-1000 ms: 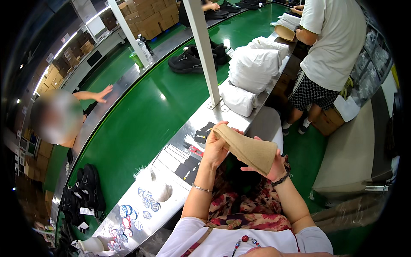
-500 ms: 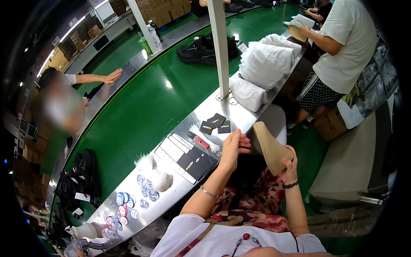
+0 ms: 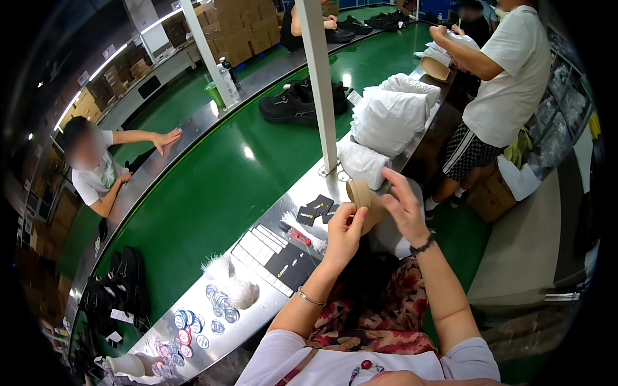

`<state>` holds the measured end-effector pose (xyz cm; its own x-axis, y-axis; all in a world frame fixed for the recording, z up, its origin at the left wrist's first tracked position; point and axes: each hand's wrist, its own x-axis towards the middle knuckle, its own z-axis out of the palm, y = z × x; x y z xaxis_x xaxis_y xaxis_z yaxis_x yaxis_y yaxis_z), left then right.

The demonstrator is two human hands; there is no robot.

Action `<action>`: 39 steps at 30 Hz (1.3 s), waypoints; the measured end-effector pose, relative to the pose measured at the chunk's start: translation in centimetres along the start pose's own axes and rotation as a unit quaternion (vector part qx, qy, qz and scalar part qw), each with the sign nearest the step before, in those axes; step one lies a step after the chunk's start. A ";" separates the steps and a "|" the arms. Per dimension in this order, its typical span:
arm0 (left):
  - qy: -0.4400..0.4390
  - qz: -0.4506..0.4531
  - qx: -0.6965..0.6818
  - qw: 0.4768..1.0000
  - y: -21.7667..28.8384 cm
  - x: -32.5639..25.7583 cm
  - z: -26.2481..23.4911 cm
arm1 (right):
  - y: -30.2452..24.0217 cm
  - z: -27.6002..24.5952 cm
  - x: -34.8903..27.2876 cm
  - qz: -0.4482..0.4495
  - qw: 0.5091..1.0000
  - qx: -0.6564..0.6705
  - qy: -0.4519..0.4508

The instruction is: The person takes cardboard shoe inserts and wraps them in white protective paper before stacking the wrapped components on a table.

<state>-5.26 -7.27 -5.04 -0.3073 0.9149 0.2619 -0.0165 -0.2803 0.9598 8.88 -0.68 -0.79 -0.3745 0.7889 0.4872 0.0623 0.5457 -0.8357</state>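
Observation:
A tan, curved, shoe-shaped insert is held up over the near edge of the metal bench. My left hand pinches its near side between thumb and fingers. My right hand is open just right of it, fingers apart; whether it touches the insert I cannot tell. Close to my left hand lie several black cards, a small red tool and a bunch of white strands. Rows of black-and-white tags spread beside them.
Round blue and red labels and white fastener bundles lie along the bench. White wrapped bundles stand beyond the post. Black shoes rest on the green belt. Other people work at left and far right.
My left hand has taken hold of the insert, which has swung left and tilted. My right hand has let go and opened. The person across the belt has raised their head.

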 end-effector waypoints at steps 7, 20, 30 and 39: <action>-0.009 0.001 -0.017 1.000 -1.0 -0.1 -0.4 | 2.6 4.9 1.8 0.056 0.986 0.108 -0.111; 0.045 -0.082 -0.253 0.963 -2.1 -1.2 0.9 | 3.1 5.3 1.3 0.027 0.996 0.044 -0.066; 0.098 -0.090 -0.286 0.949 -2.0 -2.1 0.9 | 2.4 6.0 1.2 -0.024 0.997 0.001 -0.068; -0.037 -0.049 -0.114 0.992 -1.6 -0.4 -1.0 | 3.0 5.2 1.2 -0.006 0.990 0.050 -0.130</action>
<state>-6.08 -7.43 -6.81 -0.2226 0.9574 0.1838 -0.2606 -0.2401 0.9351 3.80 0.39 -4.05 -0.6008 0.6766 0.4258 -0.0295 0.5135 -0.8576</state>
